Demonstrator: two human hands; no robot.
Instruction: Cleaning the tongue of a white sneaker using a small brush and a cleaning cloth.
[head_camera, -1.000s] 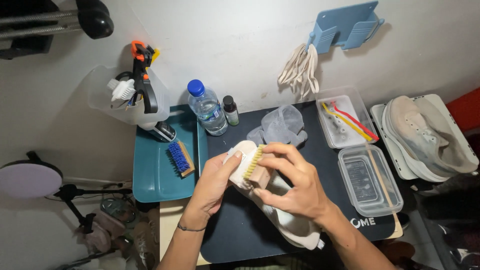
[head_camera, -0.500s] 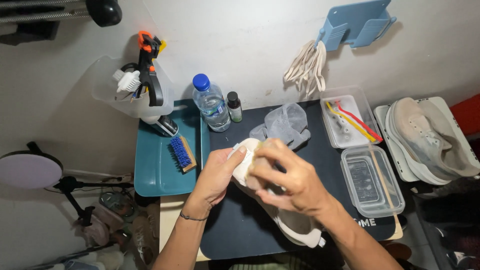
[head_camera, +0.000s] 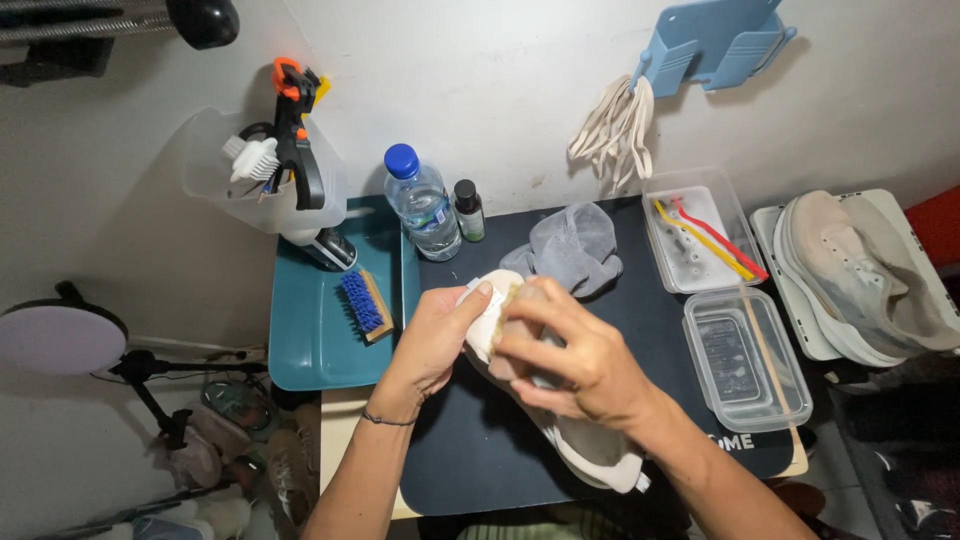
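Note:
A pale beige shoe (head_camera: 600, 455) lies on its side on the dark mat (head_camera: 480, 440), toe pointing away from me. My left hand (head_camera: 435, 340) grips the toe end, thumb on the white sole edge. My right hand (head_camera: 575, 365) is closed around a small wooden brush with light bristles (head_camera: 507, 305), pressed against the shoe near the toe. Most of the brush is hidden under my fingers.
A teal tray (head_camera: 315, 340) on the left holds a blue-bristled brush (head_camera: 363, 303). Behind the shoe stand a water bottle (head_camera: 422, 205), a small dark bottle (head_camera: 468, 210) and a grey cloth (head_camera: 570, 250). Two clear plastic boxes (head_camera: 745, 360) and a second shoe (head_camera: 860, 270) lie to the right.
My right hand with the brush has slid along the toe of the shoe, and its fingers now cover the bristles. My left hand stays on the toe.

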